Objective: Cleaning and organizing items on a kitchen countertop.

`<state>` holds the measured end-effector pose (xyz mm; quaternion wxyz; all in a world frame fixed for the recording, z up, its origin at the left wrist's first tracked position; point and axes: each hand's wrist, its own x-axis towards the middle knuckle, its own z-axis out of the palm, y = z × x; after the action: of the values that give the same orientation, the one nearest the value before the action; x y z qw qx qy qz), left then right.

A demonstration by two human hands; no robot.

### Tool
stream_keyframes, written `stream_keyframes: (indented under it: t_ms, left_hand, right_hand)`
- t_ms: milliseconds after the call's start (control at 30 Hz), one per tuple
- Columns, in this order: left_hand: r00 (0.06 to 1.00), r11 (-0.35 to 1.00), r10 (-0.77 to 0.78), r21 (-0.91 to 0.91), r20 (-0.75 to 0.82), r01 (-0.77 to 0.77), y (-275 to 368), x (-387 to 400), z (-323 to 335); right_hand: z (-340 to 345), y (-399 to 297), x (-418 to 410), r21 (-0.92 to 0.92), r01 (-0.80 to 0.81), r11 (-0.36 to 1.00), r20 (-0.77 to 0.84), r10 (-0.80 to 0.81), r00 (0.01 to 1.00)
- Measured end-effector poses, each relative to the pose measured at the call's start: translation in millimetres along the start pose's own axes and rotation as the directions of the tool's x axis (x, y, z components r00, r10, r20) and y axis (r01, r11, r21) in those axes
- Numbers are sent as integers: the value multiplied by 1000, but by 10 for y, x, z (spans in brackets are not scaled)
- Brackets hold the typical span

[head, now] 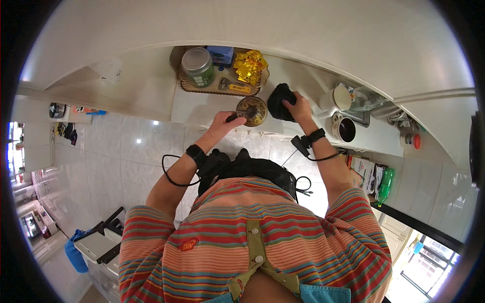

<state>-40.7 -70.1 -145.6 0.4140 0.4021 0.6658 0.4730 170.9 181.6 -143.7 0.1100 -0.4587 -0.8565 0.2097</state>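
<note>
My left hand [226,124] grips the short dark handle of a round vessel or lid [252,111] with a brown and gold mottled surface, held over the front edge of the white shelf [212,108]. What the round piece is exactly, I cannot tell. To its right, my right hand [300,108] is closed on a bunched black cloth [280,102] above the same shelf. The cloth and the round piece are apart. Just behind them lies a ribbed amber tray [182,86] with a green-labelled jar [197,67] and crumpled gold foil [250,66] in it.
A blue box [220,56] and a yellow-labelled item [238,88] are also at the tray. Right of my right hand stand a white lidded jug [335,99] and a dark-bottomed mug [345,129]. A cabinet front [265,22] overhangs the shelf. A green bottle [386,185] stands at right.
</note>
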Motion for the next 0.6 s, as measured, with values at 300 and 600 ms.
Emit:
stream_keyframes:
  t_ms: [300,600]
  left_hand:
    - [990,969,-78,-242,-115,48,-330,-331,-792]
    - [978,979,-68,-201,-195,28,-237,-224,-973]
  right_hand:
    - [804,-1293,392,109,527,843,62,-535,843]
    - [1591,-1444,1289,-296,702,648,91,-713,696]
